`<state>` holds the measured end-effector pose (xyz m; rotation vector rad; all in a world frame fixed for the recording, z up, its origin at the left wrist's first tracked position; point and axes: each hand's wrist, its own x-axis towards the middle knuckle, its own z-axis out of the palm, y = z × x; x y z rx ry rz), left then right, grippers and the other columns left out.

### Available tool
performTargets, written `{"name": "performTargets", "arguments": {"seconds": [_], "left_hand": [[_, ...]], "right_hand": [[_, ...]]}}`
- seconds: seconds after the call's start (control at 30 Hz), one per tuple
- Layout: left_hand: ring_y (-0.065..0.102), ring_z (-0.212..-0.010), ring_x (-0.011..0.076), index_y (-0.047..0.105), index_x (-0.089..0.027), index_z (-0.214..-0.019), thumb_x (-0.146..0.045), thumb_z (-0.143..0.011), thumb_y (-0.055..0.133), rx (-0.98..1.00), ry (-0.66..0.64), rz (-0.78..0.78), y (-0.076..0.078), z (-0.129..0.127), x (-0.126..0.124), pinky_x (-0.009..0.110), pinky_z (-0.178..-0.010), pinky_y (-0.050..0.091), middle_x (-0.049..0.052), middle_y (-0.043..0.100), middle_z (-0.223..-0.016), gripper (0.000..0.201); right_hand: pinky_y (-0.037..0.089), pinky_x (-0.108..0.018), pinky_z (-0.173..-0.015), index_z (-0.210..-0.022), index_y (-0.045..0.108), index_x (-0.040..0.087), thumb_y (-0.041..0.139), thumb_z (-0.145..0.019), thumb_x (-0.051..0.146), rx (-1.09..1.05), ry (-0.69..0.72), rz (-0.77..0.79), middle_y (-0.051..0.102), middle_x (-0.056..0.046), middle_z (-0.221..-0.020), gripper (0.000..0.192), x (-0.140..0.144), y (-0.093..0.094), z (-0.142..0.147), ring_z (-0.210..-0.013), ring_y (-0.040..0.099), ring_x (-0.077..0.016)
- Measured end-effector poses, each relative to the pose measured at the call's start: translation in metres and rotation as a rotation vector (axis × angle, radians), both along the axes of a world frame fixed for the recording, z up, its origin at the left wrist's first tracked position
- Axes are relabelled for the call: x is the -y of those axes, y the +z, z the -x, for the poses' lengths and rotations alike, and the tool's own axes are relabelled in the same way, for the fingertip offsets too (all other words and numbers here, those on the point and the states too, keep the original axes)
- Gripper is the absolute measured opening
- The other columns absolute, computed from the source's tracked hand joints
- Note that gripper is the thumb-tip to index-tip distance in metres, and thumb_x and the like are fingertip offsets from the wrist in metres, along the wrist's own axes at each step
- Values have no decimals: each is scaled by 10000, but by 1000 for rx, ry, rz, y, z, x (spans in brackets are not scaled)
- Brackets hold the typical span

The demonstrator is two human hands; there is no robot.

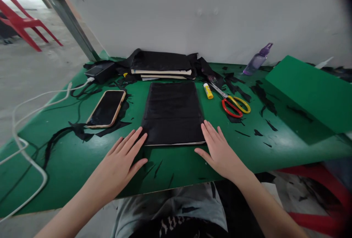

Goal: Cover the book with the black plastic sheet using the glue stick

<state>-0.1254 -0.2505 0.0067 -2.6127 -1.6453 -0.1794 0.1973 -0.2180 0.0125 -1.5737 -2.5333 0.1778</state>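
Note:
A flat book or board wrapped in black cloth point(172, 111) lies in the middle of the green table point(82, 157). My left hand point(123, 157) rests flat on the table, fingers spread, its fingertips touching the cloth's near left corner. My right hand point(218, 150) lies flat too, fingertips at the near right corner. Neither hand holds anything.
A phone point(106, 108) lies left of the cloth, with a white cable point(30, 157) and black scraps around it. Behind are stacked cloth-covered books point(161, 63). A glue stick point(208, 91), red-and-yellow scissors point(235, 105), a purple bottle point(257, 60) and a green box point(310, 91) sit to the right.

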Motion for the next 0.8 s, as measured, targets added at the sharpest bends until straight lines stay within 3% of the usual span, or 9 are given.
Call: {"name": "performTargets", "arguments": {"seconds": [0.17,0.33,0.4,0.5,0.63,0.73,0.8], "left_hand": [[306,-1362,257,74,-222,-1485,-547,-921,319,72,24,-14,-5,2,5,460,-1096,327,62,218,-1524,696],[338,-1342,271,138,-190,-1474,-521,-920,342,152,71,-19,-7,3,5,474,-1085,330,96,375,-1448,677],[346,-1330,295,231,-179,-1446,-508,-909,380,202,110,-72,0,-1,5,500,-1074,322,119,432,-1396,647],[386,-1291,283,417,-201,-1332,-385,-912,429,363,131,-113,22,-17,11,475,-1034,361,112,499,-1304,459],[560,-1066,185,610,-236,-968,-184,-892,462,748,-82,-11,61,-49,26,370,-963,433,30,642,-1005,174],[626,-729,112,618,-219,-843,-230,-872,552,1053,-304,222,77,-77,35,329,-941,457,-29,659,-720,73],[631,-663,105,647,-219,-848,-342,-892,531,1150,-491,374,77,-97,41,272,-863,500,-24,669,-679,175]], "right_hand": [[112,-541,-1151,-1494,-5,187,342,-919,531,-210,-91,55,130,-109,-1549,754,4,3,-3,-1426,103,-257],[304,-515,-1094,-1445,233,278,394,-926,456,-731,-322,138,336,-83,-1483,571,-10,17,-11,-1359,324,-251],[344,-477,-1082,-1364,366,277,475,-899,420,-938,-326,164,401,-81,-1440,498,-23,27,-12,-1299,419,-238],[436,-427,-1011,-1211,491,254,537,-864,355,-1188,-259,199,517,-84,-1329,365,-51,44,-7,-1150,561,-215],[512,-392,-877,-1129,501,204,511,-855,336,-1225,-190,204,656,-79,-1044,304,-98,46,8,-912,654,-182],[523,-368,-792,-1115,486,196,484,-842,287,-1044,-193,-85,648,-49,-895,287,-124,25,17,-758,635,-158],[509,-372,-773,-1102,506,204,482,-829,265,-829,-166,-234,633,-30,-822,280,-131,10,18,-711,604,-163]]}}
